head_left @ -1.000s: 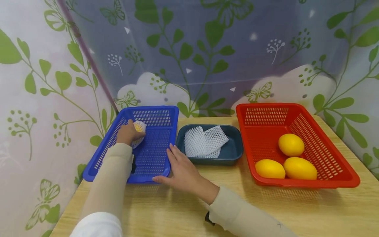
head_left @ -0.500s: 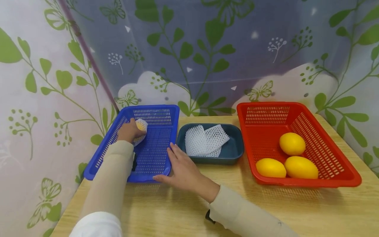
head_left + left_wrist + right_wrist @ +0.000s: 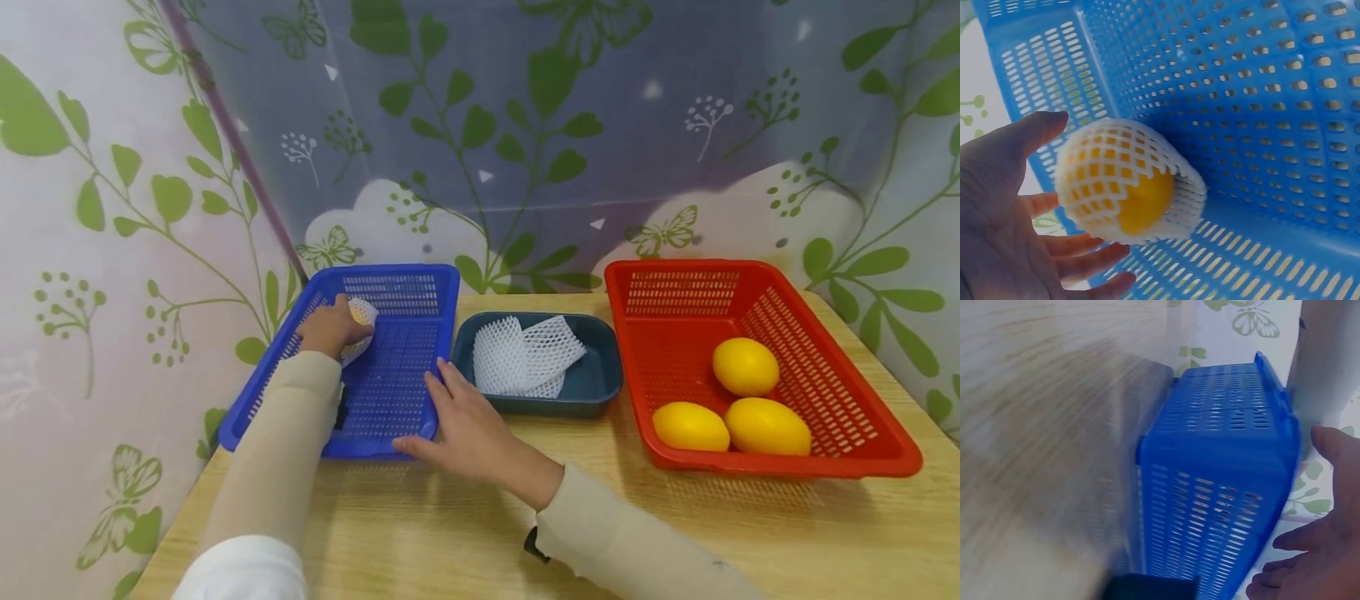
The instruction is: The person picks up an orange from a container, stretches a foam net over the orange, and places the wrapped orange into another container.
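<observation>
In the head view, the rim of the blue basket (image 3: 401, 375) surrounds the left hand (image 3: 324, 331), and the basket's floor opens out to that hand's right; the wooden bench (image 3: 420, 533) spreads on the near side of the right hand (image 3: 480, 437). The left hand is at the netted yellow fruit (image 3: 365, 314), which lies inside the basket. The right hand's fingers are extended at the basket's near right corner. Just beyond that hand sits the teal tray (image 3: 597, 387) with white foam nets (image 3: 498, 354); farther to its right, the red basket (image 3: 667, 333) bears three yellow fruits (image 3: 746, 367). The patterned curtain (image 3: 427, 158) hangs beyond both hands.

In the left wrist view, slotted basket walls stand past the fruit. The left hand's thumb and fingers are well parted, the fruit just in front of the palm, fingertips partly hidden behind it.

In the right wrist view, the right hand is spread beside the basket's rim; contact cannot be told.
</observation>
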{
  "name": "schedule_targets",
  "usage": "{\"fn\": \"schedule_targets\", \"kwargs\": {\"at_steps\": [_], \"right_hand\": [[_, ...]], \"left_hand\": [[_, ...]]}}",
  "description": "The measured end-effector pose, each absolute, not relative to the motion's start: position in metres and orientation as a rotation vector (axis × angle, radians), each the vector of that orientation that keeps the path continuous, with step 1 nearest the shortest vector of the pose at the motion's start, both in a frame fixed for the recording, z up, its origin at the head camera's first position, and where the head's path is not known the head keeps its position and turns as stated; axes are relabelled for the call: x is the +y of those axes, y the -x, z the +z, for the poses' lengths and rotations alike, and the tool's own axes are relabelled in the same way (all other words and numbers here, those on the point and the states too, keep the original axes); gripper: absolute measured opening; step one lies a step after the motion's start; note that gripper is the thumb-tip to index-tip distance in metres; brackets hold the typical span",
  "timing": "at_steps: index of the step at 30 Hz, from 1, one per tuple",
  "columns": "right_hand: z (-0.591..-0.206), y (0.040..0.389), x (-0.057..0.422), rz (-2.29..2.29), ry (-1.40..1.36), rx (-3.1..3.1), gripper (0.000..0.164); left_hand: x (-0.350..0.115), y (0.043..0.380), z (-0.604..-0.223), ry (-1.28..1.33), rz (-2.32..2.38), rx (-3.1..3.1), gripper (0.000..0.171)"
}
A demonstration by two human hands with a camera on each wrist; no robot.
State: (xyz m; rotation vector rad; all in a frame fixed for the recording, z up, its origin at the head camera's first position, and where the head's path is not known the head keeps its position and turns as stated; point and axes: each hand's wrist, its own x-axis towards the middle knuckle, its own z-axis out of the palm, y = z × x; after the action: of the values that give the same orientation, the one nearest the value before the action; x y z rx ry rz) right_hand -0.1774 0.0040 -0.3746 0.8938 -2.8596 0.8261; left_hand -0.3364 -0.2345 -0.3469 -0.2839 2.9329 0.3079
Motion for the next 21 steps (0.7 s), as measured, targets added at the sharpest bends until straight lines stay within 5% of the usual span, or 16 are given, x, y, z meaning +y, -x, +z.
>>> {"fn": "schedule_targets", "kwargs": {"at_steps": [21], "right_hand": [[-0.293, 0.165, 0.099, 0.402, -0.820, -2.924, 0.085]], "left_hand": [[-0.175, 0.299, -0.268, -0.001, 0.256, 3.052, 0.070]]}}
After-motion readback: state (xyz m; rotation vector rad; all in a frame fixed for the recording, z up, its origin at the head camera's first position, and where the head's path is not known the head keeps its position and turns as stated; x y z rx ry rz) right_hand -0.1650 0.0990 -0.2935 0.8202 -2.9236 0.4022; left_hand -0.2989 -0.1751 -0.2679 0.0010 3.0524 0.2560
